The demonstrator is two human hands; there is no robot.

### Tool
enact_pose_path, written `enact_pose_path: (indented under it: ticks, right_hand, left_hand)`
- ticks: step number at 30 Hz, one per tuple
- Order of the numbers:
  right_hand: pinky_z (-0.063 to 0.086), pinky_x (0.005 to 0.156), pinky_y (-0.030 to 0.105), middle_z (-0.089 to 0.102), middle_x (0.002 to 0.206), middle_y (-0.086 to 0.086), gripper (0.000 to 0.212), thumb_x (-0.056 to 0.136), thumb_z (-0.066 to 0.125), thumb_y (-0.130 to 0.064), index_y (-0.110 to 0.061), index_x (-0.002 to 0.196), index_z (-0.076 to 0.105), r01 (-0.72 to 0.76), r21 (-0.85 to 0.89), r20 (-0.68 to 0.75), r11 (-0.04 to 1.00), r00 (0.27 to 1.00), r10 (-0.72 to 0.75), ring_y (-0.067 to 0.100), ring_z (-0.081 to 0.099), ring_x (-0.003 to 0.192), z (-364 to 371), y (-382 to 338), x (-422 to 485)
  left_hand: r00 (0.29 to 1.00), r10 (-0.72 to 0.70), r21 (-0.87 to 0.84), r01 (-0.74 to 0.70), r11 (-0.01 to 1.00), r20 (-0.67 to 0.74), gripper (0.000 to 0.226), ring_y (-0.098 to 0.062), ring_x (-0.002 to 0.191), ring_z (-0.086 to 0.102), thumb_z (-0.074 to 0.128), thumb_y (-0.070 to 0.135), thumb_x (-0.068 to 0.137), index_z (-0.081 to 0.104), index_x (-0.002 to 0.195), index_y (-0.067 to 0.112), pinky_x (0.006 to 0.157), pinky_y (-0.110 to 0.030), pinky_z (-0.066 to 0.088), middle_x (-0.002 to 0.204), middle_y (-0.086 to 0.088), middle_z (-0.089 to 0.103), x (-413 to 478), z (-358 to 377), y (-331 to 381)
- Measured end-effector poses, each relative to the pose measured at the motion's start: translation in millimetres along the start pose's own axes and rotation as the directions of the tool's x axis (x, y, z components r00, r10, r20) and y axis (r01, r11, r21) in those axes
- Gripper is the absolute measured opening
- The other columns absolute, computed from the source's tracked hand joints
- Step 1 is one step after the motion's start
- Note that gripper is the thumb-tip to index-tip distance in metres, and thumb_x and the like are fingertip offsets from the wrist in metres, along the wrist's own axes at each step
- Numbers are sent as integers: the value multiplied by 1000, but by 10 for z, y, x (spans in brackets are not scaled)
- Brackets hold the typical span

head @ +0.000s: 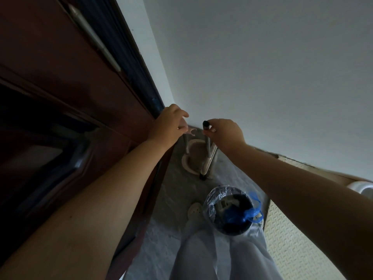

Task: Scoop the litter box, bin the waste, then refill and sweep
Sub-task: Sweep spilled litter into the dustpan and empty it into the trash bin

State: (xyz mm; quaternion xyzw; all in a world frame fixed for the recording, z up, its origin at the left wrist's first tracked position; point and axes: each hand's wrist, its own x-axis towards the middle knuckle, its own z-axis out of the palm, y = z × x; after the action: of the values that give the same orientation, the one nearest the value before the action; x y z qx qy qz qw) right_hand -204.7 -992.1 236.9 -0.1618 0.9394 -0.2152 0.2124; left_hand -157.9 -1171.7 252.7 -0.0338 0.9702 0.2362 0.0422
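In the corner by the wall stand a broom and a long-handled dustpan. My right hand [226, 133] grips the grey broom handle [207, 150] just under its black cap. My left hand [171, 126] holds the top of the dustpan handle, where a pale clip [191, 132] sticks out past my fingers. The beige dustpan [191, 158] rests on the floor below both hands, and the broom's lower end stands in front of it. A black waste bin [232, 211] lined with clear plastic sits nearer to me and holds a tied blue bag [240, 215].
A dark brown wooden door [70, 108] fills the left side, and a white wall rises ahead and to the right. My legs in pale trousers stand beside the bin. A textured cream mat [292, 243] lies at lower right, and a white rounded object [361, 187] shows at the right edge.
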Motion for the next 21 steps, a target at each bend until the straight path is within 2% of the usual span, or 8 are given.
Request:
enact_pose_path:
  ticks: [4,8,10,12,14,17,19,21]
  right_hand:
    - [44,69,29,63,95,3,28,90,55,-41,-20,104,67,69,-46,50,997,997,-66,22,60,86,111,-212,45]
    - [39,69,27,62,95,4,31,90,55,-41,-18,107,67,80,-21,68,997,995,-78,22,58,86,201,-287,53]
    - [35,68,25,58,89,1,28,90,56,-38,-18,107,67,93,-6,59,996,994,-92,20,57,84,236,-288,30]
    - [35,69,25,55,88,-2,24,90,58,-32,-18,108,67,97,31,46,995,994,-98,19,55,83,270,-287,-11]
    - [42,70,27,58,93,0,23,89,60,-29,-19,109,66,110,57,35,992,993,-112,20,58,85,305,-297,-55]
    - [52,79,35,62,99,3,27,87,63,-31,-22,112,65,93,112,22,989,995,-96,23,62,87,371,-326,-95]
    - [53,82,36,66,99,3,26,86,65,-29,-22,111,67,42,166,13,985,999,-45,22,64,88,392,-336,-119]
    - [52,83,33,69,100,3,24,86,65,-27,-19,108,70,0,203,2,979,1000,0,19,65,88,417,-318,-136]
  left_hand:
    - [994,-46,-123,34,992,-95,49,-21,123,47,73,16,82,54,127,11,99,-25,40,132,-8,45,-112,119,-9]
    - [979,-135,-305,84,949,-153,58,-19,119,47,78,9,77,51,129,9,99,-24,43,133,-10,42,-179,181,-125]
    - [978,-132,-353,67,933,-162,61,-8,113,45,77,7,76,49,131,11,93,-16,42,133,-8,40,-211,192,-168]
    - [974,-192,-474,113,873,-122,61,1,105,44,73,6,79,45,133,15,83,-5,42,132,-2,39,-246,179,-183]
    - [946,-322,-684,260,682,39,52,-4,108,51,63,10,86,44,133,18,80,-10,47,128,2,46,-276,154,-165]
    - [892,-395,-872,361,332,219,37,-13,116,57,52,14,91,50,127,16,97,-33,49,123,1,57,-306,165,-198]
    - [875,-395,-913,369,173,279,32,-17,120,56,44,19,98,49,129,13,102,-34,46,128,-9,56,-332,163,-190]
    - [859,-384,-914,397,82,339,39,-19,121,55,38,28,102,46,134,7,100,-28,46,132,-14,53,-359,172,-177]
